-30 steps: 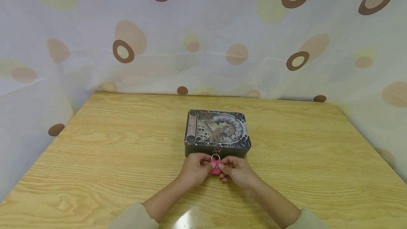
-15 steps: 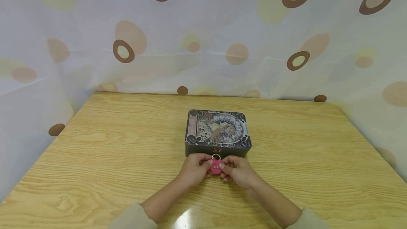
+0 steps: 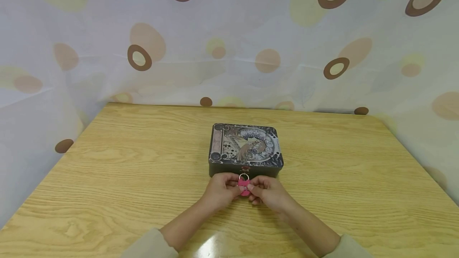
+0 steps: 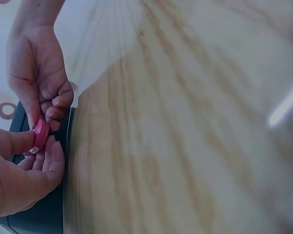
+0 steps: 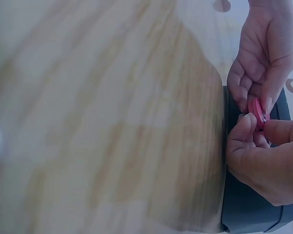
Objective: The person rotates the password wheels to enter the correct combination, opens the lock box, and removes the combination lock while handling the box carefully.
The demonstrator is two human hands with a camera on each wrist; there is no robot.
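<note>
A pink combination padlock (image 3: pixel 244 183) hangs by its silver shackle at the red clasp (image 3: pixel 245 168) on the front of a dark tin box (image 3: pixel 247 145). My left hand (image 3: pixel 221 189) pinches the lock from the left, its thumb lying across the number dials. From the right, my right hand (image 3: pixel 267 191) pinches the other side between thumb and curled fingers. In the left wrist view the pink lock (image 4: pixel 40 133) shows edge-on between both hands. The right wrist view has the lock (image 5: pixel 258 113) between the thumbs and fingertips too.
The box stands on a wood-grain table (image 3: pixel 143 162), its lid printed with an ornate picture. Behind and beside the table hangs a pale cloth (image 3: pixel 229 31) with brown and yellow ovals. A light reflection shows near the table's front.
My left thumb draws back off the dials half a second ago, then lies across them again now. My right hand keeps its grip, and the box stays put.
</note>
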